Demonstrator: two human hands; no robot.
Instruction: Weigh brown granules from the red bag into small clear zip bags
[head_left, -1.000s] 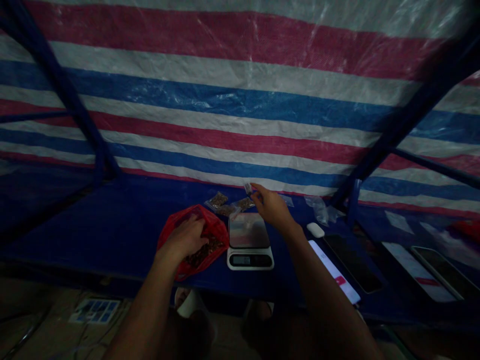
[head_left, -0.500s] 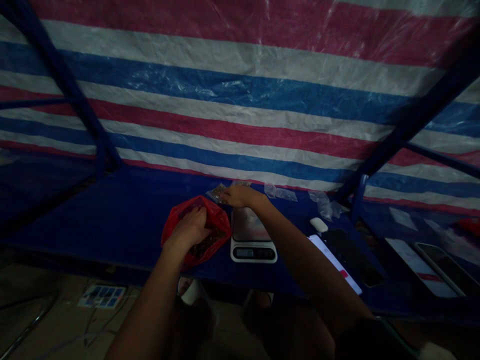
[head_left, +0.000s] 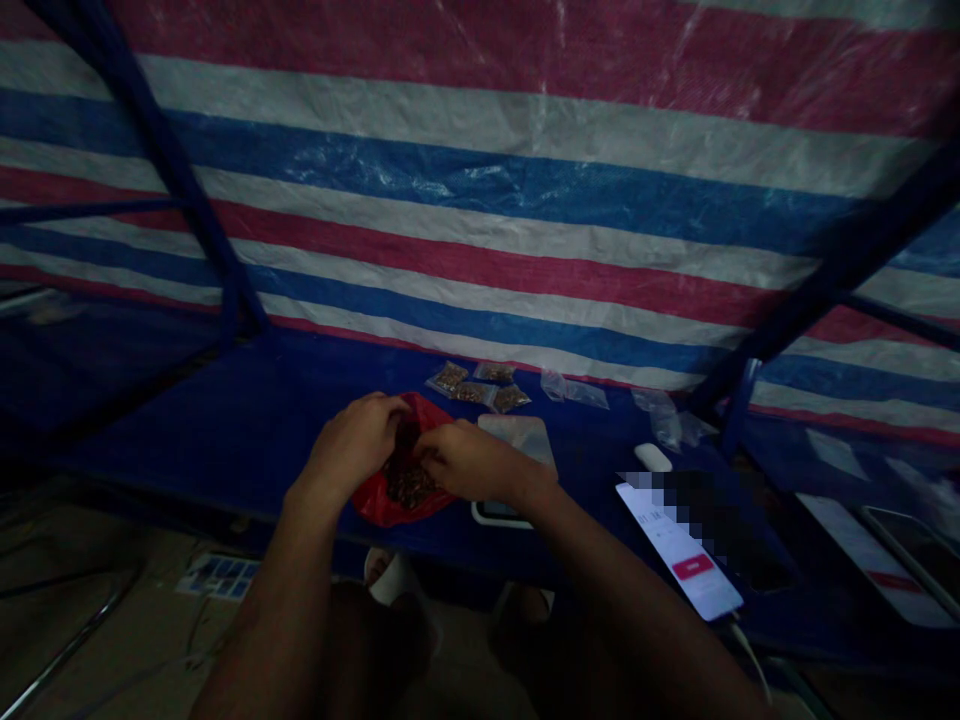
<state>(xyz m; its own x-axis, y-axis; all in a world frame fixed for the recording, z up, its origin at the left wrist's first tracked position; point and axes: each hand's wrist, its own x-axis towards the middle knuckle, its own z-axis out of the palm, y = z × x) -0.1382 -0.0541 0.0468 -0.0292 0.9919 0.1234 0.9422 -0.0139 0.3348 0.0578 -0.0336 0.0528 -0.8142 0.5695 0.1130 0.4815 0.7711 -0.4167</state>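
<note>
Head: brown pieces (head_left: pixel 411 490) inside red bag (head_left: pixel 379 508)

Scale (head_left: pixel 517 438) — partly covered, dark phone (head_left: pixel 757 550) — pixelated

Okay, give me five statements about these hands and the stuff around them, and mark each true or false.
1. The left hand and right hand are both at the red plastic bag. True.
2. Clear packets with brown contents lie beyond the digital scale. True.
3. In the picture, the digital scale is left of the bag. False: it is to the right.
4. A white cable runs from the lit smartphone. True.
5. The right hand is on the smartphone. False: it is at the bag.
</note>
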